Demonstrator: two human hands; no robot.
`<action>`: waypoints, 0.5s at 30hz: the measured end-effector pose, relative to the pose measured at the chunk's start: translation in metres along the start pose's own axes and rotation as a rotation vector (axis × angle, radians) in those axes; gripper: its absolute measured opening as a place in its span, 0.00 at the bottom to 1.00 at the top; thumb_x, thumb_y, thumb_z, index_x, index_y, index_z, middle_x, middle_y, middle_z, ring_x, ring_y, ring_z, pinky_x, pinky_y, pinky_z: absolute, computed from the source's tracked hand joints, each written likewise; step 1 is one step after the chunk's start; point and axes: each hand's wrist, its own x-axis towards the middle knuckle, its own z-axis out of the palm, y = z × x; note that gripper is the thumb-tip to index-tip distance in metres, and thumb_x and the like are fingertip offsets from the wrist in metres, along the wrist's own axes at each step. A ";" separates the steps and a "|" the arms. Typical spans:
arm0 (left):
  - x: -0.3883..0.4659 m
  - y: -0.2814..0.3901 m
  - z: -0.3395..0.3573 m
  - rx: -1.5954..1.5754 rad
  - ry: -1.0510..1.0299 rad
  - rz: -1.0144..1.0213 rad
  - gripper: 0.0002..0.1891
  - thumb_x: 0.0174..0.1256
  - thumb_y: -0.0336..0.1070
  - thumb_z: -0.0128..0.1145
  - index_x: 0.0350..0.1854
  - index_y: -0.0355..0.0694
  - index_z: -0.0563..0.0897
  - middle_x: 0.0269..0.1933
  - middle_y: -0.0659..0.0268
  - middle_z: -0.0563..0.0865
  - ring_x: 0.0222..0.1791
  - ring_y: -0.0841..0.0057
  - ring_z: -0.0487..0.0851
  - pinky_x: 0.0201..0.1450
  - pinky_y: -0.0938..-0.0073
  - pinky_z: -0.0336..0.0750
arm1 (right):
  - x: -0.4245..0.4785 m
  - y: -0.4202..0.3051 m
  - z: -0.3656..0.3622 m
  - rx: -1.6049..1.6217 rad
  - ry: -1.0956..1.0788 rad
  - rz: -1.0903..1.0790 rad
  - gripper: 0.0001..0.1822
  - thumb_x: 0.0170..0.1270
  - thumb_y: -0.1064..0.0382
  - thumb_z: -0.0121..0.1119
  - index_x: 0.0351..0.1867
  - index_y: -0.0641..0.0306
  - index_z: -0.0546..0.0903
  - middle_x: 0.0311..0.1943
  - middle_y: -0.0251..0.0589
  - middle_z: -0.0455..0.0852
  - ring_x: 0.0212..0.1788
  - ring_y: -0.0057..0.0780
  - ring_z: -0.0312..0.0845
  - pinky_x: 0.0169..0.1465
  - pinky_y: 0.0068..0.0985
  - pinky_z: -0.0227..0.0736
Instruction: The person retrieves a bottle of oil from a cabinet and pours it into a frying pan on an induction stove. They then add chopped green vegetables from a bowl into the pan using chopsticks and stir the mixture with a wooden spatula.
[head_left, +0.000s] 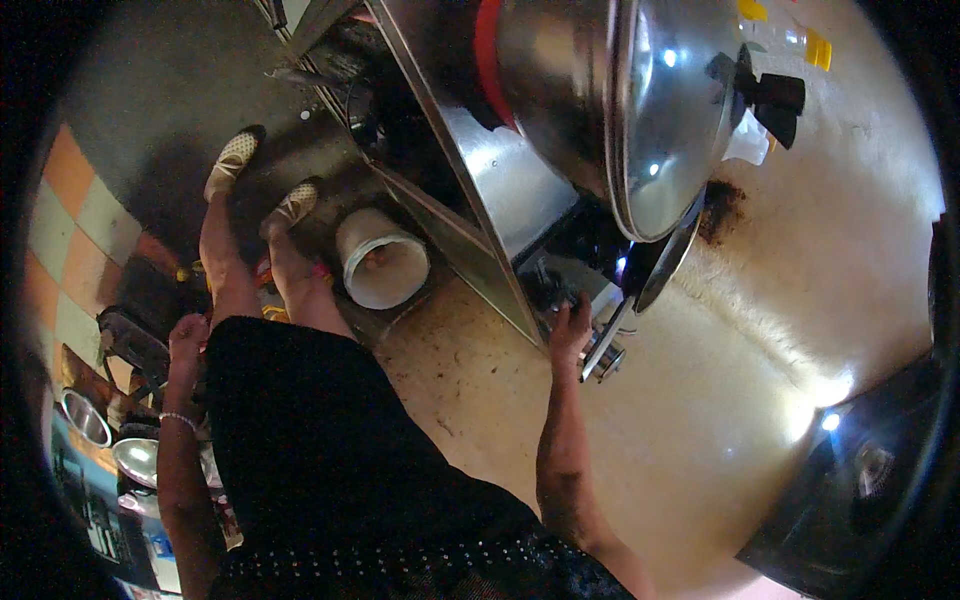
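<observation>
My right hand reaches to the dark end of a metal stove, fingers bent at a black burner part. Whether they grip it is hidden in shadow. Close beside this hand runs the handle of a frying pan, with a small metal vessel behind it. A large steel pot with a shiny lid and a black knob stands on the stove. Next to my dark skirt hangs my left hand, fingers curled, with nothing seen in it.
A pale bucket stands on the floor between my feet and the stove. Clear plastic bottles with yellow caps are behind the pot. On my left are a dark chair and metal bowls. A dark appliance is at lower right.
</observation>
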 end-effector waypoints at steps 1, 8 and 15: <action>0.005 -0.006 -0.003 -0.057 -0.010 0.041 0.12 0.60 0.36 0.58 0.44 0.39 0.78 0.34 0.71 0.80 0.32 0.83 0.75 0.36 0.79 0.70 | 0.000 -0.002 -0.002 -0.002 -0.016 0.000 0.22 0.60 0.61 0.54 0.54 0.71 0.69 0.38 0.51 0.81 0.37 0.33 0.78 0.42 0.27 0.72; 0.010 -0.006 -0.007 -0.154 -0.100 0.130 0.12 0.61 0.41 0.58 0.43 0.42 0.79 0.29 0.74 0.79 0.29 0.86 0.75 0.30 0.84 0.69 | 0.004 0.024 0.003 0.097 -0.002 -0.050 0.23 0.62 0.64 0.56 0.56 0.72 0.67 0.47 0.51 0.78 0.45 0.34 0.76 0.49 0.26 0.71; 0.022 -0.023 -0.018 -0.144 -0.098 -0.062 0.09 0.61 0.42 0.58 0.40 0.45 0.79 0.30 0.75 0.79 0.29 0.85 0.76 0.31 0.84 0.70 | 0.003 0.025 -0.003 -0.173 -0.010 0.065 0.20 0.61 0.64 0.56 0.52 0.73 0.70 0.42 0.53 0.81 0.41 0.35 0.78 0.47 0.27 0.72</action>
